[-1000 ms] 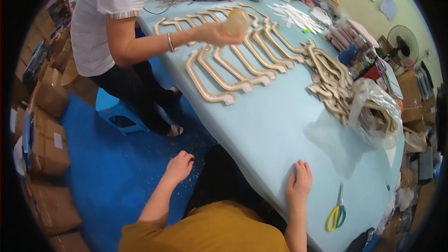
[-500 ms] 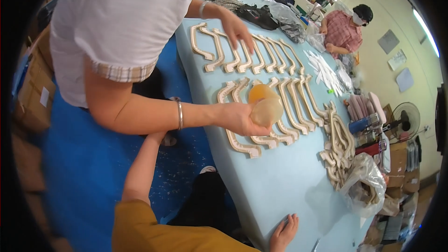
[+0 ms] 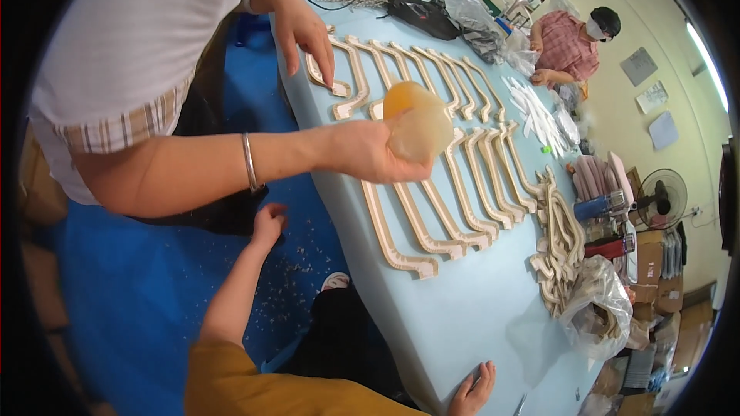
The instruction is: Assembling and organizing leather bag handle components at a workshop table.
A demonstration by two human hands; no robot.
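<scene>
My left hand (image 3: 269, 225) hangs beside the table over the blue floor, fingers loosely bent and apart, with nothing seen in it. At the table's near edge my right hand (image 3: 472, 391) rests on the pale blue tabletop (image 3: 493, 316), fingers out and holding nothing. Two rows of bent cream strips (image 3: 397, 250) lie across the table. Over them leans a co-worker in a white top (image 3: 131, 38), whose one hand (image 3: 362, 150) grips a rounded translucent container (image 3: 420, 127) with a yellow-orange end. That person's other hand (image 3: 308, 35) reaches down to a strip in the far row.
A heap of cream strips (image 3: 559, 243) lies at the right, next to a clear plastic bag (image 3: 597, 316). White strips (image 3: 536, 115) lie farther back. A masked person in a checked shirt (image 3: 566, 46) works at the far side. A fan (image 3: 659, 199) stands at right.
The co-worker has shifted left, moving the container left and up; their other hand went to the leftmost far strip. My left hand, partly hidden before, now shows. My right hand stays put.
</scene>
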